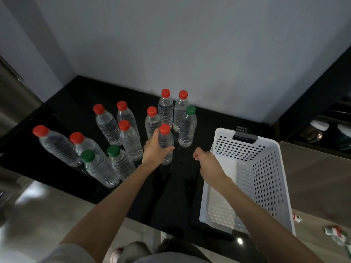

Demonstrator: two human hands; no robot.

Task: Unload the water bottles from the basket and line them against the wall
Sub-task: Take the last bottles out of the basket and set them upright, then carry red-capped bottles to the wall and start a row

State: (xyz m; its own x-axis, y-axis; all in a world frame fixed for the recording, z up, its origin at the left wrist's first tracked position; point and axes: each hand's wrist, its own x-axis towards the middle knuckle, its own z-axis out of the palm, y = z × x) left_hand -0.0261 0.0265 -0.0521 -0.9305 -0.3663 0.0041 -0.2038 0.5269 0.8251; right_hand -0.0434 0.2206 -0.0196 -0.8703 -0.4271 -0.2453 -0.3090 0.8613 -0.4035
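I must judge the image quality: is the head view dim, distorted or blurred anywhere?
Head view: dim overall; wide-angle bending leans the outer bottles, such as the far-left bottle; the glossy black counter mirrors things; the floor at bottom left is blurred.

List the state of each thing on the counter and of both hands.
basket: upright, looks empty
held bottle: capped, upright, gripped
left hand: closed around held bottle
right hand: loosely curled, holding nothing
other bottles: capped, upright, standing on the counter
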